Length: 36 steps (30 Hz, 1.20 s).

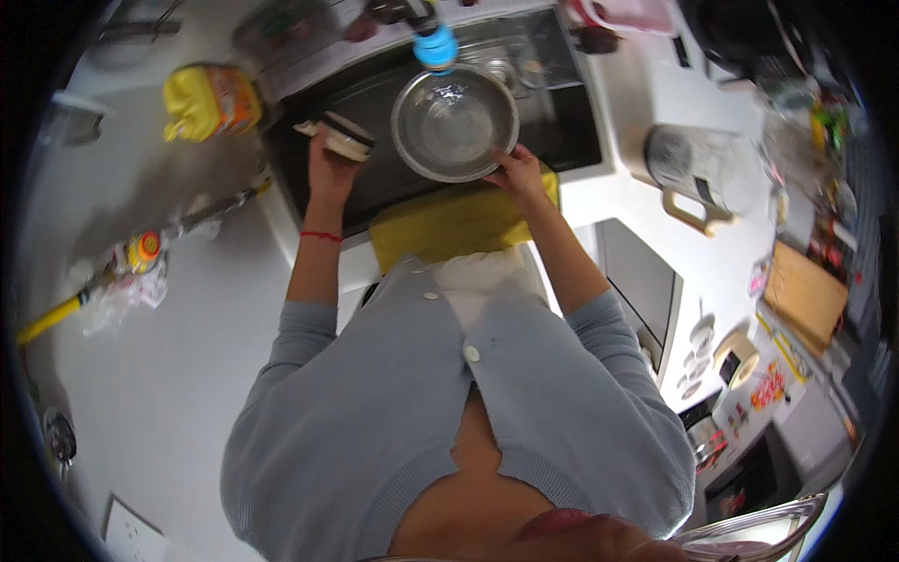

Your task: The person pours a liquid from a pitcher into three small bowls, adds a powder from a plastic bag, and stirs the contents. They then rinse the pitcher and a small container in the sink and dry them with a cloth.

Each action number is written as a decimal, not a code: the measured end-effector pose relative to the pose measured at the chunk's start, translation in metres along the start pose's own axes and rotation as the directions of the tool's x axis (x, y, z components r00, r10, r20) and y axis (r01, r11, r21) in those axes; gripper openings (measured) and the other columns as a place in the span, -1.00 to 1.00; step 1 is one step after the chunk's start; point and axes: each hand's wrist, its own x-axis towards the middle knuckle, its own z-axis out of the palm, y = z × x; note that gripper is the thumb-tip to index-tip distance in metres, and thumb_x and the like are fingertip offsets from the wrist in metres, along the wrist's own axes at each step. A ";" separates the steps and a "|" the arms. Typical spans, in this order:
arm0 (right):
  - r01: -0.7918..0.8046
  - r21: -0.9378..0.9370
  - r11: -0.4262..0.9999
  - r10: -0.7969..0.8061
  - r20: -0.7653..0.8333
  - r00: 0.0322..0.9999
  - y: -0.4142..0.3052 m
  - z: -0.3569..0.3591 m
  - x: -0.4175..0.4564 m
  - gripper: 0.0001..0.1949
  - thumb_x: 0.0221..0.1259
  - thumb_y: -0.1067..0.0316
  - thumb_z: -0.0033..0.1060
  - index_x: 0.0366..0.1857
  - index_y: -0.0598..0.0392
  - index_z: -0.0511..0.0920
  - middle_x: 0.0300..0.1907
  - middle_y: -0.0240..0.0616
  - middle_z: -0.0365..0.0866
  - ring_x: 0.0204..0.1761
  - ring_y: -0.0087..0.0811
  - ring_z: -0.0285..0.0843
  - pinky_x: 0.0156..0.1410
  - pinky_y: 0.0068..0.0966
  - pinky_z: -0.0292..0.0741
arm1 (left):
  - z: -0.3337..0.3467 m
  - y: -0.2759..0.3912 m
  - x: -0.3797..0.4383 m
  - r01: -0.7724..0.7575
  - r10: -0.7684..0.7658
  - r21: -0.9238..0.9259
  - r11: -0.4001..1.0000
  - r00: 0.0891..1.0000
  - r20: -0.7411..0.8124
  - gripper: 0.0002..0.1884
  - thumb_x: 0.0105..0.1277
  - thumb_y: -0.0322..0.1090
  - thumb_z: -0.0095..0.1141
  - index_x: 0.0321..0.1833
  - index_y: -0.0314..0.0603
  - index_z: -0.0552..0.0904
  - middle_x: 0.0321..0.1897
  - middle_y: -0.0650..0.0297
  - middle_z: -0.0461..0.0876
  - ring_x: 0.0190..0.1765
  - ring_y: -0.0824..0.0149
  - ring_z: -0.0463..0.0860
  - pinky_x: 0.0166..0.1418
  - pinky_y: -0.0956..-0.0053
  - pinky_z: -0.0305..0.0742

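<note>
A round stainless-steel basin (449,126) is at the dark kitchen sink (379,179), beneath a faucet with a blue nozzle (435,48). The fingers of my right hand (521,172) grip its near right rim. Some shiny liquid or a reflection shows inside the basin; I cannot tell which. Over the left part of the sink, my left hand (330,168) holds a small cream and black object (343,138), blurred, whose exact kind I cannot tell. A yellow cloth (449,221) hangs over the sink's front edge, just below the basin.
A yellow jug (211,104) stands left of the sink, near a yellow-ended pole (53,319). On the right counter are a clear lidded pitcher (695,168) with a beige handle and, further off, a wooden cutting board (805,296). A pink container (639,15) sits behind the sink.
</note>
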 end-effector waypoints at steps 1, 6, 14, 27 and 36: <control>0.022 -0.009 1.000 -0.022 -0.005 1.000 -0.011 -0.009 -0.020 -0.81 0.33 0.37 0.22 -0.06 0.14 0.54 -0.18 -0.27 0.65 -0.25 -0.42 0.66 -0.21 -0.45 0.73 | 0.010 -0.002 -0.003 0.005 -0.006 0.011 1.000 0.998 0.059 -0.43 0.35 0.12 0.10 0.29 0.00 0.35 0.21 0.15 0.45 0.25 0.07 0.48 0.23 0.00 0.43; 0.114 0.041 0.993 -0.110 -0.095 0.989 -0.068 -0.038 -0.127 -0.80 0.35 0.40 0.18 -0.05 0.24 0.54 -0.17 -0.24 0.64 -0.22 -0.47 0.65 -0.22 -0.60 0.75 | 0.058 -0.028 -0.009 0.141 -0.140 -0.012 0.990 0.987 0.074 -0.38 0.34 0.19 0.06 0.32 -0.03 0.36 0.23 0.09 0.46 0.25 0.00 0.48 0.24 -0.07 0.45; 0.250 -0.043 0.967 -0.253 -0.248 0.935 -0.183 -0.092 -0.291 -0.77 0.35 0.28 0.23 -0.05 0.17 0.58 -0.18 -0.22 0.70 -0.20 -0.47 0.71 -0.11 -0.57 0.73 | 0.112 -0.074 -0.015 0.263 -0.263 0.008 0.965 0.960 0.093 -0.30 0.29 0.21 0.12 0.38 -0.02 0.32 0.30 0.05 0.37 0.31 -0.06 0.40 0.29 -0.15 0.38; 0.476 -0.149 0.867 -0.499 -0.245 0.831 -0.291 -0.164 -0.381 -0.78 0.46 0.29 0.04 0.00 0.16 0.58 -0.15 -0.23 0.71 -0.22 -0.51 0.73 -0.12 -0.58 0.77 | 0.144 -0.090 -0.015 0.280 -0.280 -0.012 0.960 0.960 0.019 -0.20 0.18 0.22 0.24 0.39 -0.02 0.30 0.34 0.00 0.27 0.35 -0.08 0.32 0.35 -0.21 0.28; 0.519 -0.309 0.797 -0.600 -0.308 0.738 -0.323 -0.207 -0.365 -0.81 0.45 0.29 0.07 -0.10 0.15 0.62 -0.23 -0.23 0.73 -0.26 -0.50 0.73 -0.13 -0.60 0.75 | 0.148 -0.089 -0.014 0.293 -0.296 -0.060 0.954 0.955 -0.036 -0.20 0.16 0.20 0.29 0.37 -0.01 0.31 0.32 0.01 0.27 0.39 -0.06 0.26 0.38 -0.21 0.25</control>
